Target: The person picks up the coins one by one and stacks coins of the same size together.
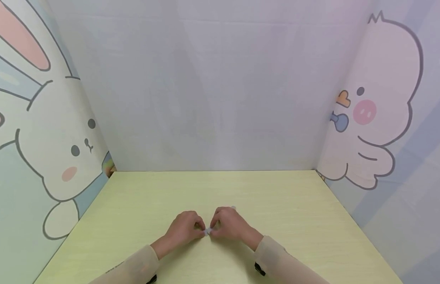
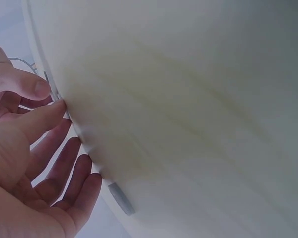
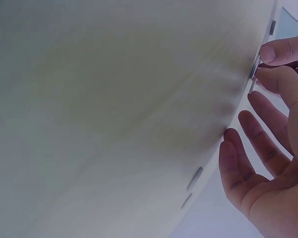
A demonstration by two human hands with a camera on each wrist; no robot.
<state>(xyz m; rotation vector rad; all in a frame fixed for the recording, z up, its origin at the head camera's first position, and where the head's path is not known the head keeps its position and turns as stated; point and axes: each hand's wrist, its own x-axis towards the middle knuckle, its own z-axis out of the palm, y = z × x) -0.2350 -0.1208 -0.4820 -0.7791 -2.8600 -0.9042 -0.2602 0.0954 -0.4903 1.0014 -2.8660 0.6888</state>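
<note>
Near the front middle of the table, my left hand [image 1: 186, 227] and right hand [image 1: 229, 223] meet, fingertips almost touching. Between them is a small pale grey piece [image 1: 207, 231], which both hands pinch between thumb and fingers from opposite sides. Whether it is one piece or two joined ones, I cannot tell. In the right wrist view, the thumb and index finger of the right hand [image 3: 278, 134] grip a thin grey edge of the piece [image 3: 253, 70]. The other fingers of the left hand [image 2: 44, 163] are loosely bent close to the tabletop. Fingers cover most of the piece.
Another small pale piece [image 1: 233, 207] lies just behind the right hand on the light wooden table [image 1: 294, 213]. A flat grey piece [image 2: 121, 199] appears in the left wrist view. Curtains printed with a rabbit [image 1: 60, 130] and a chick [image 1: 379, 86] enclose the table.
</note>
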